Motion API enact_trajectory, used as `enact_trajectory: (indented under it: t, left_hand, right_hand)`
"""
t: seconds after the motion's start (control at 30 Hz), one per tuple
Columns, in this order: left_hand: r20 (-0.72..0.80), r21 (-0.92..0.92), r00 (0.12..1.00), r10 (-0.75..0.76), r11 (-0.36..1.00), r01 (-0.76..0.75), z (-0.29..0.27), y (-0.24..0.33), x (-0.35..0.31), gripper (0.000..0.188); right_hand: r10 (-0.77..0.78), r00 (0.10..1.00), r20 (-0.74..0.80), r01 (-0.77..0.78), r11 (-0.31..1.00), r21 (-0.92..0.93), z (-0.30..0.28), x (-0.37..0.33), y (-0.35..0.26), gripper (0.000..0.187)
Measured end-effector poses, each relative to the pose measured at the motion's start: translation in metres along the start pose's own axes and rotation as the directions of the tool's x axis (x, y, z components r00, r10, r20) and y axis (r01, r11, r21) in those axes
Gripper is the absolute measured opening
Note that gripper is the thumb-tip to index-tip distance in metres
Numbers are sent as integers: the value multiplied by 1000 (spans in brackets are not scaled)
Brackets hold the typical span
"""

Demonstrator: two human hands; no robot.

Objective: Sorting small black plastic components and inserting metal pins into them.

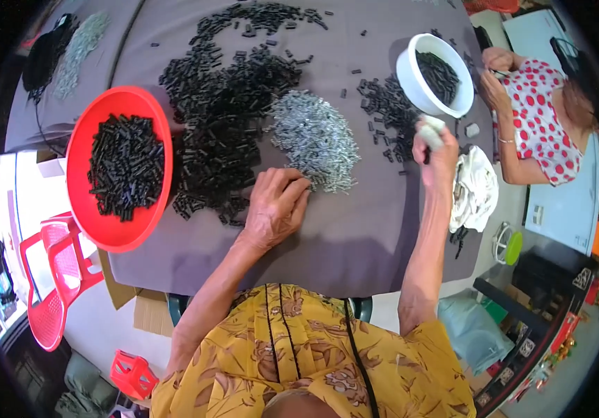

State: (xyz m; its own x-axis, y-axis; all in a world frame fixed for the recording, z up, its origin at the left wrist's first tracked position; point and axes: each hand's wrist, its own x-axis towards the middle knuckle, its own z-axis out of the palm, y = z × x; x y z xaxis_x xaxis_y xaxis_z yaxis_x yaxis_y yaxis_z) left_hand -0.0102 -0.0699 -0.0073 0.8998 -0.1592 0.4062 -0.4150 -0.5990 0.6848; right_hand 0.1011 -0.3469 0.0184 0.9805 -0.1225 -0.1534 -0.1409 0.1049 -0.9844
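Observation:
At the near edge of a pile of small silvery metal pieces [317,136], my left hand [276,207] rests with its fingers curled and fingertips pressed together; whatever they pinch is too small to tell. My right hand [441,157] is raised to the right, its fingers closed and a little blurred. White wrapping [432,127] shows at its fingertips, and a small black piece [426,156] appears between finger and thumb. Beyond it stands a white bowl [409,73] with short black tube-like pieces inside. Loose black pieces [390,108] lie left of the bowl.
A large heap of black pieces [223,104] spreads over the grey-covered table [341,258]. On the left stands a red basin [76,184] full of them. White cloth [475,188] lies by my right forearm. At the right, another person [540,115] works with both hands. Red chair [59,272] lower left.

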Motion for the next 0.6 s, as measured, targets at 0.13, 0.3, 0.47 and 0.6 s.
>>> enact_trajectory:
  t: [0.13,0.3,0.47,0.6]
  left_hand:
    - [-9,0,1000,-4,1000,4,0,-3,-4,18]
    - [2,1,1000,0,1000,0,4,-5,-6,18]
    - [17,16,999,33,999,-33,2,-7,-5,17]
    - [-15,13,999,51,999,-51,2,-7,-3,17]
  right_hand:
    - [112,976,185,-169,930,326,56,-6,-13,24]
    - [341,838,426,-436,888,146,181,-13,-16,18]
    - [-128,821,556,424,789,-445,271,4,10,24]
    - [-501,681,534,721,586,-370,269,-7,11,37]
